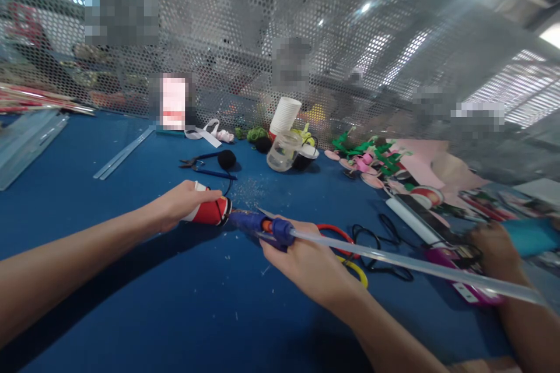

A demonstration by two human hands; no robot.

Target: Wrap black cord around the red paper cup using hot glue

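My left hand (186,201) is closed around a small red and white paper cup (212,211), tipped on its side, its dark-edged end facing right. A thin black cord runs from near the cup to a black ball (226,159). Gripped in my right hand (312,256) is a blue glue gun (249,222), its nozzle at the cup's end; whether they touch is unclear. A long clear glue stick (406,265) sticks out of its back, over my wrist. Red (336,232) and yellow (361,273) loop handles, apparently of scissors, show beside my right hand, partly hidden.
Pliers (205,160) lie beyond the cup. A clear plastic cup (284,151) and stacked white cups (285,115) stand near the mesh panel. Green and pink craft pieces (363,157), black cable (380,245) and a purple power strip (464,280) lie rightward. Another person's hand (494,245) is at right.
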